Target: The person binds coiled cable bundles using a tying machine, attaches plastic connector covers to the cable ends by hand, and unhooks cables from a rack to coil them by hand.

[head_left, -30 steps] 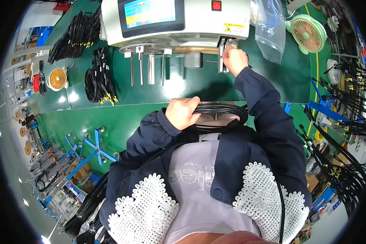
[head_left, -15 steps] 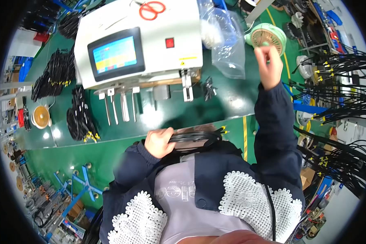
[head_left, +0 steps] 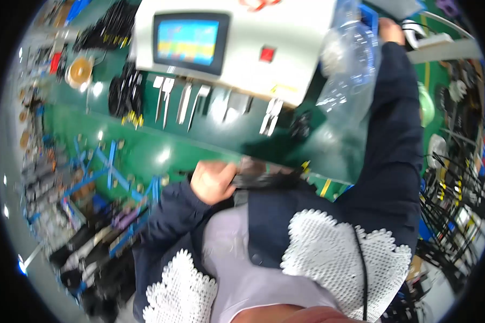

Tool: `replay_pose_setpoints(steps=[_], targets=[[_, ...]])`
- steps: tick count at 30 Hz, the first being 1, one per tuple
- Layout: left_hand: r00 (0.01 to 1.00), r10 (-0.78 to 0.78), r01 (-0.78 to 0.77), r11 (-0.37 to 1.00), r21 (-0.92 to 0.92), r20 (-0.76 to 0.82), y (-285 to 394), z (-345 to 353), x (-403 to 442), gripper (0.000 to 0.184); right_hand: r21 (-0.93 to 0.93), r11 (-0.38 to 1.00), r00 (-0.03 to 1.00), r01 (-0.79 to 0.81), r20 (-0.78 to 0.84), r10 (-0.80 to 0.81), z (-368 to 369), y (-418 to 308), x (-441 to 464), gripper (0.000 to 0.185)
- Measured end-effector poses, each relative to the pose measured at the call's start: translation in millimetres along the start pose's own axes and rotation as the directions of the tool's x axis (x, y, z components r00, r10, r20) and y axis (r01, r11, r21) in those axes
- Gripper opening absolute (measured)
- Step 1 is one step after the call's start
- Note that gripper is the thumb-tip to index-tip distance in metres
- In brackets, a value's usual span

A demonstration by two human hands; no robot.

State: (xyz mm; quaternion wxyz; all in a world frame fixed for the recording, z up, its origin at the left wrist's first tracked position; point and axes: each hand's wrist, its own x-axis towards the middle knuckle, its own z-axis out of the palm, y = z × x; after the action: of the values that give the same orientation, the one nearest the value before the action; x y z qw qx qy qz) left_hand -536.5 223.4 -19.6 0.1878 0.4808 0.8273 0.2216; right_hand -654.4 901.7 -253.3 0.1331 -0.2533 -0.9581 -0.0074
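1. Fingers of the left hand (head_left: 214,182) curl tightly around the coil (head_left: 268,181), which extends rightward from them, blurred.
2. Right hand (head_left: 392,32): beside a blue bin (head_left: 368,19), far ahead of the left fingers; seen too poorly to tell its opening or hold.
3. Machine (head_left: 245,48): ahead of the left fingers.
4. Bag (head_left: 344,81): left of the right fingers, and nearer.

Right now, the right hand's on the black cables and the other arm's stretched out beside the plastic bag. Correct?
Hands swapped. The head view shows the left hand on the black cables; it's the right arm that's stretched out beside the plastic bag.
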Motion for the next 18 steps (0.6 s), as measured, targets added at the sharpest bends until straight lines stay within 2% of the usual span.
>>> replay_pose_setpoints(steps=[1,2,3,4,5,6,7,8,9,10,11,12,13,14,16,17,18], targets=[[1.000,-0.021,0.021,1.000,-0.018,-0.022,2,0,2,0.026,0.151,0.987,0.994,0.048,-0.101,-0.033,-33,-22,-15,0.035],[0.998,-0.030,0.029,0.999,-0.029,-0.054,1,2,4,0.025,0.336,0.939,0.993,0.067,-0.118,-0.029,-68,-44,-26,0.033],[0.997,-0.017,0.013,0.999,-0.052,-0.080,-1,5,5,0.025,0.584,0.803,0.988,0.121,-0.150,-0.040,-105,-67,-44,0.033],[0.994,0.012,-0.020,0.997,-0.070,-0.110,-4,7,7,0.024,0.806,0.586,0.995,0.082,-0.103,0.001,-147,-96,-68,0.031],[0.997,0.011,-0.014,0.999,-0.032,-0.078,-4,6,9,0.023,0.894,0.438,0.994,0.093,-0.111,0.014,-194,-131,-102,0.029],[0.997,0.029,-0.032,0.999,-0.037,-0.075,-6,9,10,0.025,0.891,0.435,0.990,0.131,-0.140,-0.010,-236,-162,-138,0.026],[0.996,0.048,-0.050,0.999,-0.014,-0.069,-8,11,11,0.027,0.869,0.479,0.992,0.126,-0.104,-0.071,-276,-194,-178,0.023],[0.995,0.073,-0.072,0.997,0.007,-0.061,-9,13,12,0.030,0.923,0.344,0.950,0.172,-0.063,-0.305,-292,-205,-209,0.020],[0.994,0.093,-0.093,0.996,0.001,-0.060,-8,13,13,0.029,0.971,0.222,0.873,0.083,0.037,-0.486,-300,-222,-241,0.020],[0.991,0.117,-0.117,0.993,-0.003,-0.058,-6,11,14,0.029,0.957,0.251,0.724,0.148,0.069,-0.686,-316,-247,-254,0.029],[0.988,0.145,-0.146,0.989,-0.007,-0.057,-4,8,13,0.029,0.948,0.248,0.625,0.202,0.070,-0.777,-315,-269,-273,0.047],[0.987,0.148,-0.147,0.989,0.008,-0.062,-2,7,10,0.030,0.955,0.256,0.590,0.151,0.121,-0.798,-312,-284,-298,0.060],[0.986,0.152,-0.151,0.988,0.024,-0.071,-1,5,7,0.030,0.953,0.291,0.551,0.089,0.196,-0.811,-314,-299,-316,0.061],[0.984,0.157,-0.154,0.987,0.041,-0.082,1,4,1,0.031,0.945,0.295,0.569,0.145,0.164,-0.806,-315,-310,-333,0.063],[0.993,0.085,-0.081,0.995,0.050,-0.084,-1,1,-15,0.026,0.865,0.437,0.658,0.247,0.181,-0.731,-327,-333,-365,0.063],[0.994,0.054,-0.050,0.998,0.048,-0.091,-5,1,-25,0.025,0.725,0.534,0.719,0.435,0.078,-0.691,-329,-347,-378,0.062],[0.995,0.023,-0.018,0.999,0.046,-0.099,-9,-1,-36,0.024,0.590,0.571,0.728,0.571,-0.042,-0.685,-331,-360,-386,0.056]])
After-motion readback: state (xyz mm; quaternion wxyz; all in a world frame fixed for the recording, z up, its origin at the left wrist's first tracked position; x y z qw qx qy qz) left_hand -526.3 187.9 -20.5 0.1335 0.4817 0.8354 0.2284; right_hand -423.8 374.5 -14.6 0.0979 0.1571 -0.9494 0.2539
